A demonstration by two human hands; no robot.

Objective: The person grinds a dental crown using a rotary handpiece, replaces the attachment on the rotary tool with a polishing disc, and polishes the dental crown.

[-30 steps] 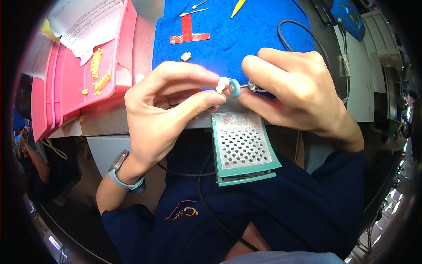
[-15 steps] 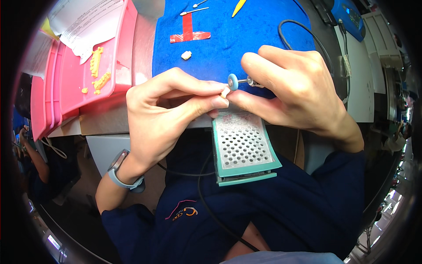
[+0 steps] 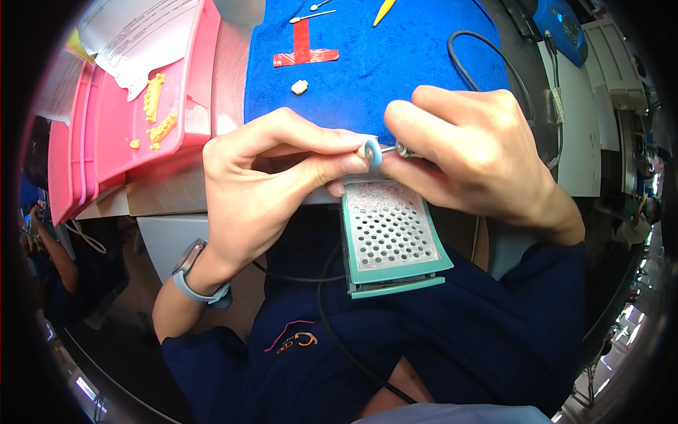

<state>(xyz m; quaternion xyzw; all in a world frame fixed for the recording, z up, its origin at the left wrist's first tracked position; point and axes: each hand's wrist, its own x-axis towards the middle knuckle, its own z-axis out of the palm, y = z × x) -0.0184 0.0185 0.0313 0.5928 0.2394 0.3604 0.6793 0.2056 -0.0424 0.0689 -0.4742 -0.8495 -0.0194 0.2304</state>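
My left hand (image 3: 254, 173) is closed, with thumb and forefinger pinching a small cream-white tooth-shaped piece (image 3: 361, 151). Its fingertips hide most of that piece. In my right hand (image 3: 477, 152), curled fingers grip a rotary handpiece (image 3: 404, 150), its body mostly covered by the hand. A blue grinding wheel (image 3: 373, 153) on its metal shank sits right at the piece and overlaps it in view; whether they touch I cannot tell. Below both hands is a perforated metal grate (image 3: 394, 237) in a green frame. A second cream tooth-shaped piece (image 3: 300, 87) lies on the blue towel (image 3: 395, 63).
Pink trays (image 3: 106, 134) at the left hold printed paper (image 3: 134, 35) and several yellow-orange moulded pieces (image 3: 152, 99). Red tape (image 3: 304, 56), two shanked burs (image 3: 313, 17) and a yellow tool (image 3: 383, 12) lie on the towel. A black cable (image 3: 452, 53) curves near a blue control unit (image 3: 561, 28).
My right hand has come slightly down, bringing the blue wheel from just above the tooth-shaped piece to overlapping it. The wheel is now seen more edge-on. My left hand has barely moved.
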